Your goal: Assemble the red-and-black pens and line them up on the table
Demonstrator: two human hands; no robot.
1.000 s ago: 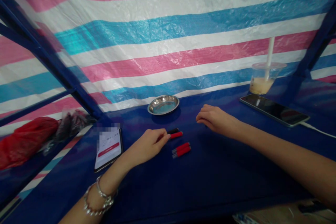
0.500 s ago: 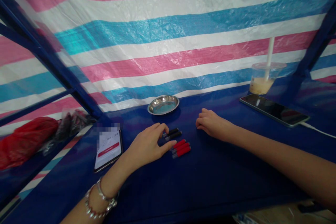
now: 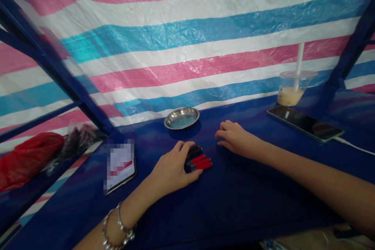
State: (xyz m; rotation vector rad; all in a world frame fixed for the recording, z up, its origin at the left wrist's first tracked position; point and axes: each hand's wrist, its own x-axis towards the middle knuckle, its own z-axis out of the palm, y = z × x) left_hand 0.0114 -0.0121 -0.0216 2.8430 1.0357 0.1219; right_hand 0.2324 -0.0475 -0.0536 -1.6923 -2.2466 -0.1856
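Red tubes (image 3: 203,163) and black tubes (image 3: 195,150) are lying close together, side by side, just inside the spread of my left hand (image 3: 175,170). I am keeping that hand open and arched, palm down, its fingers reaching past the left ends of the black tubes and its thumb stretching along the near side of the red ones. Whether the thumb is touching the nearest one, I can't tell.

My right hand (image 3: 236,136) is hovering or resting to the right of the tubes, well apart from them; which, I can't tell. It is staying open too, its fingers loosely bent and its thumb sitting apart from them.

Beyond my left hand, a shiny metal dish (image 3: 181,118) is standing on the blue table (image 3: 234,195). A lit phone (image 3: 121,172) is lying to the left of that hand, and bracelets (image 3: 118,226) are circling my wrist behind it. To the right of my right hand and a little beyond, a dark phone (image 3: 306,123) is lying with a white cable (image 3: 356,146) plugged in, and past it a clear cup (image 3: 290,94) is holding a pale drink and a straw (image 3: 299,60).
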